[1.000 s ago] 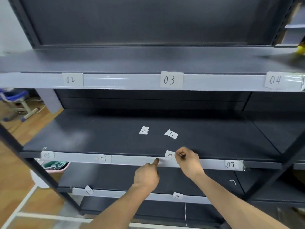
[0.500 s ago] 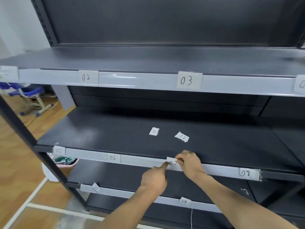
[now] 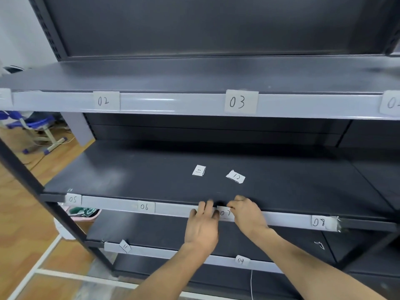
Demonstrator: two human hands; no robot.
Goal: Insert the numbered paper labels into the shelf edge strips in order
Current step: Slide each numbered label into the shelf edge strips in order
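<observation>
Two dark metal shelves, the top shelf (image 3: 194, 76) and the middle shelf (image 3: 129, 176), each carry a pale grey strip along the front edge. The top strip (image 3: 173, 103) holds label 02 (image 3: 106, 101) and label 03 (image 3: 240, 102). A third slip (image 3: 390, 103) at its right end shows only "0" before the frame cuts it off. The middle strip (image 3: 112, 202) holds label 05 (image 3: 73, 199) at its left end, then label 06 (image 3: 145, 206), label 07 (image 3: 224, 212) and label 08 (image 3: 320, 222). The bottom strip (image 3: 162, 252) holds label 11 (image 3: 125, 246), which is tilted, and label 09 (image 3: 240, 260).

The left hand (image 3: 202, 226) lies on the middle strip just left of label 07, its grip wide and fingers straight. The right hand (image 3: 246, 213) has a narrow grip, pinching label 07's right side at the strip. Loose on the middle shelf behind the hands lie label 10 (image 3: 199, 170) and label 12 (image 3: 236, 176), near each other but apart.
</observation>
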